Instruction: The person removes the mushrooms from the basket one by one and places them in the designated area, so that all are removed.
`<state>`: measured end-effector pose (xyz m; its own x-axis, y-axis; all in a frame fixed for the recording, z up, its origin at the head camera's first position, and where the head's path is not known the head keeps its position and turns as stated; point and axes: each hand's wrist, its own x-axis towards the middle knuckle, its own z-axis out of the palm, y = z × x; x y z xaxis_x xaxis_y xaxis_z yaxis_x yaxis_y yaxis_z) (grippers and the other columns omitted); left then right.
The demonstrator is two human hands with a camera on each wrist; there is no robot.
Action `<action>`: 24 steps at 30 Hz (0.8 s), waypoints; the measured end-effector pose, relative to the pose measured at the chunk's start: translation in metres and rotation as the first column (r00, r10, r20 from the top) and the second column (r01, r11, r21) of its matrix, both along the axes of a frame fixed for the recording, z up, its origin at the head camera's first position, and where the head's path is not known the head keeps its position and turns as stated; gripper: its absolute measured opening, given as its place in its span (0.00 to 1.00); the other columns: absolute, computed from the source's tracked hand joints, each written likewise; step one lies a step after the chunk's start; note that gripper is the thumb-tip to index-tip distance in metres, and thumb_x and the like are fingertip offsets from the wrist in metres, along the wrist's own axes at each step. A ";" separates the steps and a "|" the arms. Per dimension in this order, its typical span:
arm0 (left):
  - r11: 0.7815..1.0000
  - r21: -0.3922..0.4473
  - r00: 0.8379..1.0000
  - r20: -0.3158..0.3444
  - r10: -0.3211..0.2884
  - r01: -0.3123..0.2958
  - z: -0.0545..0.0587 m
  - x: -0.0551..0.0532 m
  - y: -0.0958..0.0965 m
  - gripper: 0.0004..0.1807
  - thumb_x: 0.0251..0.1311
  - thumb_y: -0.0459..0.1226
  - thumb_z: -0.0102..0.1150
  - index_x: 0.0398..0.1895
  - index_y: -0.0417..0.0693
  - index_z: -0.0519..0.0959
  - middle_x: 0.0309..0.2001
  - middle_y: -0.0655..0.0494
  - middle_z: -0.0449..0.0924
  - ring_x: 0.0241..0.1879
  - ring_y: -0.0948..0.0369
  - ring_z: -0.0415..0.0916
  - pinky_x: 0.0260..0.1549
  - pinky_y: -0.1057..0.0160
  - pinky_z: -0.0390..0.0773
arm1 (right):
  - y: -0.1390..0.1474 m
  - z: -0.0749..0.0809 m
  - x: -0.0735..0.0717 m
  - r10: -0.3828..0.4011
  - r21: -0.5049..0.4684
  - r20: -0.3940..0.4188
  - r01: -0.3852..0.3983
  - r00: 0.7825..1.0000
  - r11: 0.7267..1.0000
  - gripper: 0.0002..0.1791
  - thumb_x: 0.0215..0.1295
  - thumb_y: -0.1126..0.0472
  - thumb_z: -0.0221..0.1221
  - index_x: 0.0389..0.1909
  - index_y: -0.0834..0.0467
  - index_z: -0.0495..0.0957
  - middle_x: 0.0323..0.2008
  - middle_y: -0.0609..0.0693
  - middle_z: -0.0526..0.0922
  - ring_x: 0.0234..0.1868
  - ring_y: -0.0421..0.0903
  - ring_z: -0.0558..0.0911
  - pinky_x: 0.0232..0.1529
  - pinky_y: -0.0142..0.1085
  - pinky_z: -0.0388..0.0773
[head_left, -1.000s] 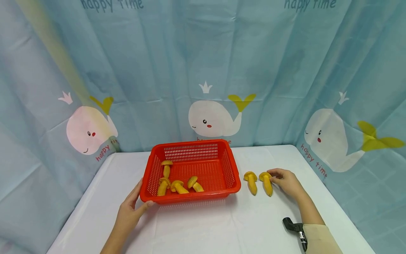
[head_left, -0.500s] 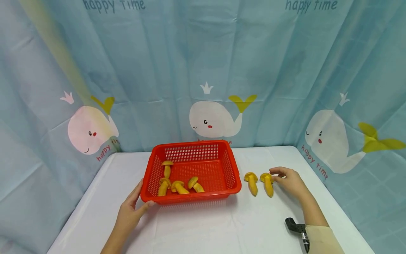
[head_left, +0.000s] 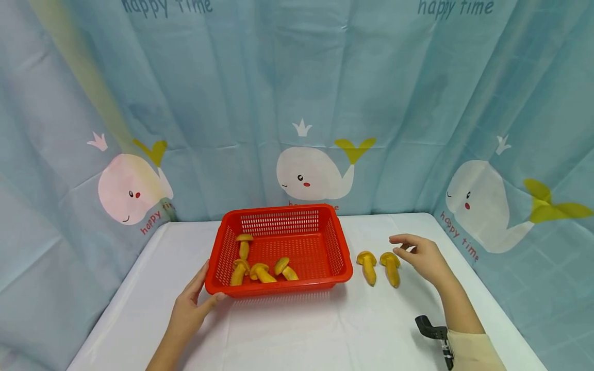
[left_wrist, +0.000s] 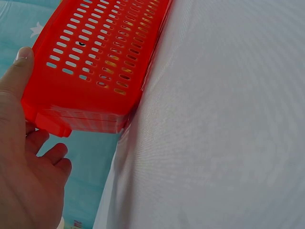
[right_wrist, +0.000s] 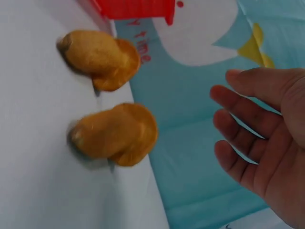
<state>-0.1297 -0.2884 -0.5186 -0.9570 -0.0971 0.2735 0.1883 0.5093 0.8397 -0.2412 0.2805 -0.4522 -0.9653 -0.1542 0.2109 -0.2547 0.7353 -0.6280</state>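
Note:
At the front left corner of the red plastic basket, my left hand grips the rim. The left wrist view shows the thumb on one side of the rim and curled fingers by the other. Several yellow-brown mushrooms lie in the basket, one near the back left and one at the front. Two more mushrooms lie on the table to the right, side by side: a nearer-to-basket one and an outer one. My right hand hovers by the outer mushroom's cap, fingers loosely bent, apart from it and holding nothing.
A white cloth covers the table. Behind it and at both sides hangs a blue curtain printed with whales. A black camera mount sits at the right wrist, by the beige sleeve.
My right hand has let go of the outer mushroom and lifted slightly up and away from its cap. The left hand and the basket stay where they were.

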 end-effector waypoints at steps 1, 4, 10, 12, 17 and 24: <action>1.000 -0.002 1.000 0.000 0.000 0.000 0.000 0.000 0.000 0.49 0.62 0.40 0.72 0.82 0.68 0.54 0.80 0.65 0.56 0.74 0.83 0.48 0.61 0.88 0.56 | -0.004 0.003 0.002 0.003 -0.007 -0.019 -0.003 1.000 1.000 0.15 0.73 0.55 0.63 0.58 0.51 0.83 0.52 0.52 0.87 0.45 0.48 0.79 0.44 0.31 0.79; 1.000 -0.007 1.000 0.004 0.000 0.000 0.000 0.000 0.000 0.49 0.62 0.41 0.72 0.81 0.71 0.54 0.80 0.62 0.56 0.74 0.84 0.48 0.61 0.88 0.55 | -0.016 0.010 0.007 0.007 -0.030 -0.080 -0.009 0.997 1.000 0.14 0.73 0.56 0.63 0.57 0.50 0.84 0.50 0.51 0.87 0.43 0.48 0.79 0.41 0.30 0.80; 1.000 -0.021 1.000 0.021 0.011 -0.010 0.003 0.001 0.001 0.48 0.63 0.43 0.71 0.80 0.77 0.53 0.80 0.65 0.55 0.73 0.85 0.48 0.60 0.88 0.55 | -0.039 0.021 0.019 0.030 -0.053 -0.168 -0.039 0.985 0.998 0.13 0.71 0.56 0.65 0.54 0.49 0.85 0.46 0.49 0.87 0.41 0.47 0.80 0.39 0.30 0.81; 1.000 -0.027 0.999 0.028 0.017 -0.016 0.003 0.002 0.001 0.48 0.63 0.43 0.71 0.80 0.77 0.53 0.80 0.67 0.56 0.73 0.86 0.47 0.59 0.88 0.55 | -0.047 0.022 0.022 0.052 -0.048 -0.187 -0.062 0.981 0.997 0.13 0.70 0.56 0.66 0.53 0.48 0.86 0.46 0.46 0.87 0.41 0.45 0.80 0.40 0.31 0.81; 0.999 -0.031 0.999 0.032 0.022 -0.021 0.003 0.003 0.001 0.49 0.62 0.44 0.72 0.81 0.73 0.54 0.80 0.67 0.56 0.73 0.85 0.48 0.59 0.88 0.55 | -0.066 0.023 0.027 0.121 -0.055 -0.195 -0.134 0.973 0.990 0.13 0.68 0.58 0.68 0.52 0.46 0.86 0.44 0.42 0.86 0.43 0.44 0.80 0.42 0.37 0.83; 0.999 -0.042 0.999 0.043 0.033 -0.031 0.005 0.001 0.002 0.49 0.62 0.45 0.72 0.81 0.72 0.54 0.80 0.67 0.56 0.73 0.84 0.49 0.59 0.87 0.56 | -0.089 0.029 0.025 0.179 -0.091 -0.192 -0.199 0.965 0.976 0.15 0.67 0.60 0.68 0.53 0.44 0.86 0.44 0.39 0.86 0.44 0.43 0.81 0.43 0.41 0.83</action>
<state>-0.1284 -0.2864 -0.5137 -0.9646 -0.1173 0.2362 0.1352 0.5492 0.8247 -0.2159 0.1914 -0.4232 -0.8645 -0.2970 0.4055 -0.4999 0.5927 -0.6315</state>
